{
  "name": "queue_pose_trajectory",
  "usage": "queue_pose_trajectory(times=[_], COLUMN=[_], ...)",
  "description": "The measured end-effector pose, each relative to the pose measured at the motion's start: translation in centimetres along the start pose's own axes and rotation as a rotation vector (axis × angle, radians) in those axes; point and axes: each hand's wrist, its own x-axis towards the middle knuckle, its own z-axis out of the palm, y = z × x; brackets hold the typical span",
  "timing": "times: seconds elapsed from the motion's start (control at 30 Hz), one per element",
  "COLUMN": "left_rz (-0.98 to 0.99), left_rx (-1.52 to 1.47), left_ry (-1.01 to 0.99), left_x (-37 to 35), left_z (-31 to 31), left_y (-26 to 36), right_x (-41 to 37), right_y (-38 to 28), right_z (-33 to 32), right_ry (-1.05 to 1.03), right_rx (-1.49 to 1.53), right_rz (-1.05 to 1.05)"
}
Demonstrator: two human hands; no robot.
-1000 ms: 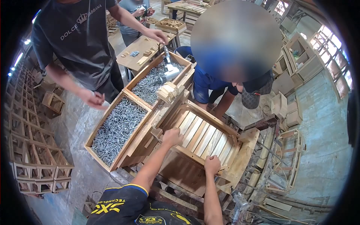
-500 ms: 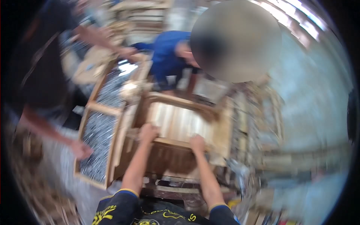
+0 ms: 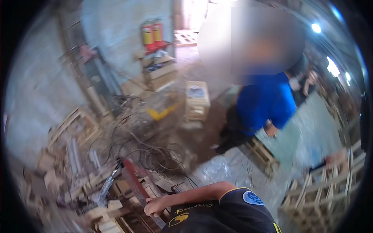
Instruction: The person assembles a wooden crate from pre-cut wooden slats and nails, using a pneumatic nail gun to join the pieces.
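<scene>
Your right hand atop the red bar, its grip unclear in the blur; left hand out of sight.

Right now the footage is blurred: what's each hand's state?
Left hand: out of view.
Right hand: fingers curled beside a dark red bar; grip unclear.

Cables behind wood scraps; crate stack right.
</scene>
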Motion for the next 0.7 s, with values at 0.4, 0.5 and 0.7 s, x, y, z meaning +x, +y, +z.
queue_pose_trajectory(times=[0.4,0.5,0.7], left_rz=[0.275,0.280,0.246], left_rx=[-0.043,-0.057,-0.080], left_ry=[-0.495,-0.520,-0.508], left_x=[-1.7,-1.4,-1.5], left_z=[7.6,6.6,4.0], left_y=[8.6,7.8,6.3], right_x=[-1.7,-0.9,-0.2], right_y=[-2.5,-6.2,-5.5], right_z=[5.4,6.1,8.1], right_ry=[0.494,0.590,0.189], right_rx=[-0.116,-0.338,-0.237], right_rz=[0.168,0.162,0.053])
